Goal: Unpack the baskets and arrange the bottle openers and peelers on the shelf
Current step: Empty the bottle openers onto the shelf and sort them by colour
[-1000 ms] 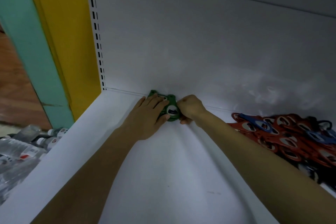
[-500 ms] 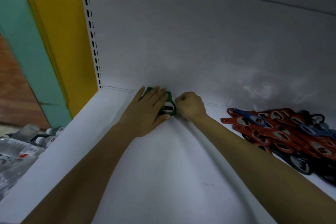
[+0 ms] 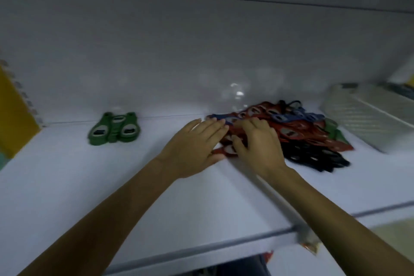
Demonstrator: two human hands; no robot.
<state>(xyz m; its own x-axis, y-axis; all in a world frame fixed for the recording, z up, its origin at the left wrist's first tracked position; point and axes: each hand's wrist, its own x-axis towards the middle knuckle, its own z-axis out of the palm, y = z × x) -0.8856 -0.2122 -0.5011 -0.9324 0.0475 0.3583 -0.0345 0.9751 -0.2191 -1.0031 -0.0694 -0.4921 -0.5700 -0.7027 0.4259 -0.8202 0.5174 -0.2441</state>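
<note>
As sorting reaches the opener pile [image 3: 298,126] at the back edge of the shelf [image 3: 112,186], the left hand [image 3: 197,148] lies flat, grip apart; the right hand [image 3: 257,145] grip I cannot tell. Next, pinch out one colour.

Both bare forearms reach forward, palms down; left hand [image 3: 192,145] flat, fingers straight; right hand [image 3: 257,143] just beside it, fingers spread, slightly bent.

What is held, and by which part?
Nothing plainly: left hand lies flat against the heap of red and blue plastic bottle openers; right hand rests on it.

Head view, looking down, shelf [image 3: 67,186] close
</note>
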